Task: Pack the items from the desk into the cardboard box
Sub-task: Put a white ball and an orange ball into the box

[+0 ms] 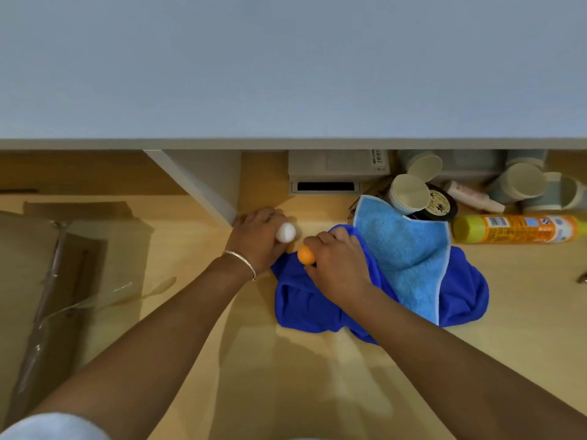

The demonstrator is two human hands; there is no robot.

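My left hand (257, 236) is closed around a small white ball (285, 232) near the middle of the wooden desk (286, 360). Beside it, my right hand (336, 265) grips a small orange ball (306, 255) over the edge of a dark blue cloth (311, 306). A light blue towel (406, 249) lies on top of that cloth, to the right of my right hand. The cardboard box (47, 281) sits at the left, its flaps open and loose tape across it.
A yellow-orange spray can (514, 229) lies on its side at the right. Several lidded cups (409, 193), a dark round tin (440, 203) and a pink tube (473, 195) crowd the back right under a grey shelf (286, 143). A white box (336, 171) stands behind.
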